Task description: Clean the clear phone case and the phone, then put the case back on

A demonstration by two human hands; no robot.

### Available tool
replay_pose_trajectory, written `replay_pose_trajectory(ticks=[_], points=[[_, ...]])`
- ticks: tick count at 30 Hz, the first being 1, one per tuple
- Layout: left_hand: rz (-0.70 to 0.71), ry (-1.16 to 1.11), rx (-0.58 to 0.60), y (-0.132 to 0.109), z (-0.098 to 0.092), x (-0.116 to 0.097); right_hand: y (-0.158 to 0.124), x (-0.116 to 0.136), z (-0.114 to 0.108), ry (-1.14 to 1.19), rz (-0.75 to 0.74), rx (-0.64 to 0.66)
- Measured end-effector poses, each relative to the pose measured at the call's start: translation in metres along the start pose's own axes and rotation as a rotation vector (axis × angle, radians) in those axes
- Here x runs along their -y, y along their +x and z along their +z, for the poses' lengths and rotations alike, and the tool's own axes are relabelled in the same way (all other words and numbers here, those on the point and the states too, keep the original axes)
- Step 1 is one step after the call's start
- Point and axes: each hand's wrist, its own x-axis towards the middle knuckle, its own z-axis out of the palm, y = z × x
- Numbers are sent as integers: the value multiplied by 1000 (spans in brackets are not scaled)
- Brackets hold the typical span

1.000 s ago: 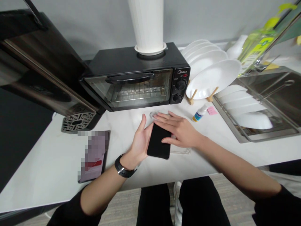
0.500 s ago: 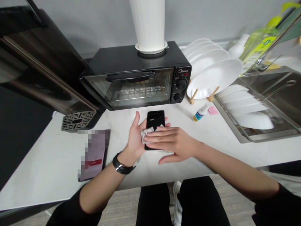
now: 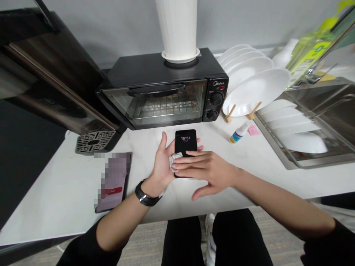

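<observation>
A black smartphone (image 3: pixel 185 146) lies across the palm and fingers of my left hand (image 3: pixel 161 162), over the white counter. Its screen faces up and shows 16:51. The left thumb stands away from the phone, while the other fingertips show beyond its far side. My right hand (image 3: pixel 210 170) reaches over the lower part of the screen, fingers stretched and thumb apart. Under those fingers is a crumpled white wipe (image 3: pixel 174 162), pressed against the phone; part of it is hidden.
A tablet (image 3: pixel 115 181) lies on the left, before a drip tray (image 3: pixel 94 142). Behind the hands stands a toaster oven (image 3: pixel 166 99) carrying a white pot (image 3: pixel 180 29). To the right are a small spray bottle (image 3: pixel 239 133), racked plates (image 3: pixel 257 90) and the sink (image 3: pixel 288 164) with bowls.
My right hand and the wipe have shifted slightly down the phone. The screen, dark with a small mark before, now shows the time. My left hand holds the phone as before.
</observation>
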Motion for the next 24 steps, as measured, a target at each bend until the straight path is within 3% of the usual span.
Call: replay_pose_trajectory(ticks=[2, 5, 7, 10, 13, 16, 19, 22, 24], points=[[60, 8, -3, 0, -1, -2, -4, -4, -5, -2, -1, -61], [63, -36, 40, 0, 0, 0, -8, -14, -16, -126, 229, -116], [11, -46, 56, 0, 1, 3, -6, -14, -16, -183, 299, -68], [-27, -22, 17, 0, -1, 2, -1, -4, -6, -125, 83, 15], [50, 18, -15, 1, -4, -1, -2, 2, -1, -60, -72, -58], [72, 13, 5, 1, -3, 0, -6, -7, -9, -128, 126, -167], [3, -10, 18, 2, -2, 4, -5, -13, -12, -225, 303, -106], [-46, -38, -20, 3, -3, 4, -2, -6, -4, -130, 117, 11], [-2, -49, -39, 3, -3, 1, -2, -3, -1, -32, -22, 2]])
